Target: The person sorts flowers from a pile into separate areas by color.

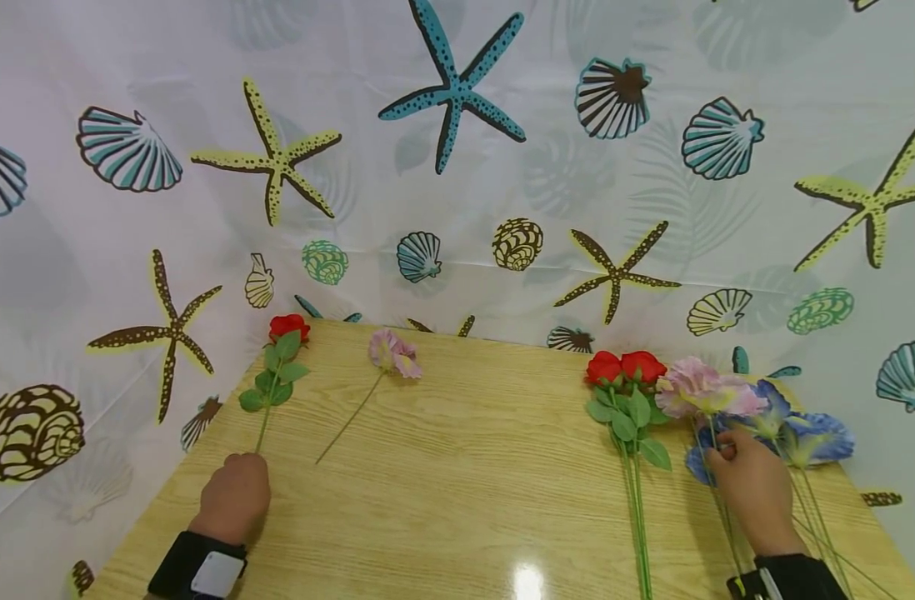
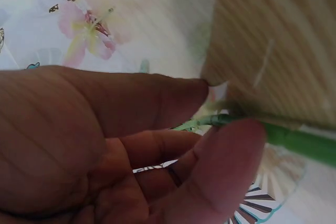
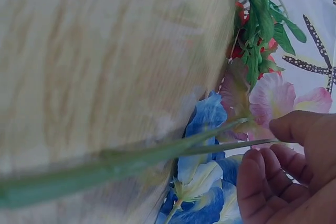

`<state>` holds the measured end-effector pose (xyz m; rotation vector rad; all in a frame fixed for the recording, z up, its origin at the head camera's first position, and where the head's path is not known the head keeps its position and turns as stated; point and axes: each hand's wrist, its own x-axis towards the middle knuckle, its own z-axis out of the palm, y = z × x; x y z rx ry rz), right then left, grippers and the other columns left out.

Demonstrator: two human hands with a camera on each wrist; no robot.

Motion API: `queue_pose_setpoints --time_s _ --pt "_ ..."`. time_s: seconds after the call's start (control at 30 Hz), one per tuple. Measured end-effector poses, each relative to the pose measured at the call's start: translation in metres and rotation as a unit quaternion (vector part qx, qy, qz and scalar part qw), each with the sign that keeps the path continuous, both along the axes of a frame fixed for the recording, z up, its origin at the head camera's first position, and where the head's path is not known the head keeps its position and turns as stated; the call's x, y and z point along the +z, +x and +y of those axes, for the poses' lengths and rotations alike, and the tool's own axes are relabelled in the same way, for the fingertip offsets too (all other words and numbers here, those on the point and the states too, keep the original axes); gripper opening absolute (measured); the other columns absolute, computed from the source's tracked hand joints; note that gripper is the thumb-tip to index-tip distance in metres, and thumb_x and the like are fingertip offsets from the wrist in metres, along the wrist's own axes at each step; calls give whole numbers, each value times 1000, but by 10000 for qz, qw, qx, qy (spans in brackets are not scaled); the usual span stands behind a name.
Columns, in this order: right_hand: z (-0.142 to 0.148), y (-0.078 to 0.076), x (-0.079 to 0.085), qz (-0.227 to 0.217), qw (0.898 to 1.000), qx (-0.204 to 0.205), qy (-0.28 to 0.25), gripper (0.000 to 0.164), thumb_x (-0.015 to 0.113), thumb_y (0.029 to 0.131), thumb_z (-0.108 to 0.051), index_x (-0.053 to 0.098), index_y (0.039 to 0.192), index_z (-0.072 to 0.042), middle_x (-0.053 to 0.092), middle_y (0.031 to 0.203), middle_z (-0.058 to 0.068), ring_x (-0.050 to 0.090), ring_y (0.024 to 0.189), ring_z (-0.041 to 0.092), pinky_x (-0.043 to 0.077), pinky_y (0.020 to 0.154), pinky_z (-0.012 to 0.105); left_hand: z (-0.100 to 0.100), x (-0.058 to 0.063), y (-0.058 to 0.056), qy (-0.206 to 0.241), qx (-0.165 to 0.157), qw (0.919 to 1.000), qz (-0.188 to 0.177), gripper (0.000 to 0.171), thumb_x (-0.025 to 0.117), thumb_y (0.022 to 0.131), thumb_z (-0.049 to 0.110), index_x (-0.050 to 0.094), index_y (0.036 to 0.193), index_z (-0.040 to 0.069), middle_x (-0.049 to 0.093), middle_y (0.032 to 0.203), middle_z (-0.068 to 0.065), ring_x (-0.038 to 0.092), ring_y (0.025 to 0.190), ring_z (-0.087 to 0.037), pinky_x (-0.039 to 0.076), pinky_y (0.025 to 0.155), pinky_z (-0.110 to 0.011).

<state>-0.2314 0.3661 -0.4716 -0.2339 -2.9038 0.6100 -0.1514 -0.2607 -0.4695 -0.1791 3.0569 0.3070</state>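
At the table's left side, my left hand [image 1: 235,497] pinches the lower stem of a single red rose [image 1: 288,326], whose bloom points to the back. In the left wrist view its green stem [image 2: 302,141] passes between thumb and fingertip. A pink flower [image 1: 395,353] with a thin stem lies to the right of that rose. On the right side, my right hand [image 1: 752,487] pinches a thin stem just below a pink bloom [image 1: 708,388]. Blue flowers [image 1: 817,439] lie beside and partly beneath this hand. The right wrist view shows the thumb [image 3: 294,127] at the stem.
Two red roses [image 1: 624,367] with green leaves lie together left of the right hand. The wooden table [image 1: 457,467] ends at a hanging cloth [image 1: 487,192] printed with shells and starfish, behind and at both sides.
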Motion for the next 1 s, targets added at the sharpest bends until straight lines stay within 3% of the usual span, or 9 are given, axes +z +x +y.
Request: queue_pose_setpoints --time_s 0.13,0.27,0.6,0.9,1.0 --pt "-2 1 1 279 9995 -91 -72 40 53 93 -29 55 115 5 58 96 23 54 66 28 40 58 40 -5 1 -3 -51 102 9994 -312 24 39 91 -6 61 80 -8 53 70 -18 57 67 -37 48 55 -50" --pt "-4 7 8 622 9980 -84 -76 48 51 93 -36 54 116 7 55 101 27 53 78 36 39 59 45 -8 0 -5 -23 142 9996 -251 26 39 89 -6 60 75 -5 56 68 -17 59 63 -35 48 51 -48" --pt "-3 17 11 713 9967 -328 -196 62 50 93 -41 44 128 10 39 121 35 37 106 51 32 79 62 -20 -11 -6 230 320 9986 -354 20 41 87 -6 57 77 -5 53 66 -13 58 60 -30 46 49 -42" --pt "-7 24 15 880 9947 -411 -332 58 53 93 -35 43 130 8 38 123 35 36 108 52 32 80 63 -24 -5 -7 496 393 9978 -207 12 42 86 -4 52 81 -7 50 67 -12 56 60 -29 45 49 -42" --pt "-9 25 18 940 9942 -414 -331 58 53 92 -35 42 131 7 38 127 34 36 110 52 33 79 63 -24 0 -8 896 254 9954 -240 12 44 83 -5 52 90 -11 53 72 -14 52 59 -25 42 49 -38"
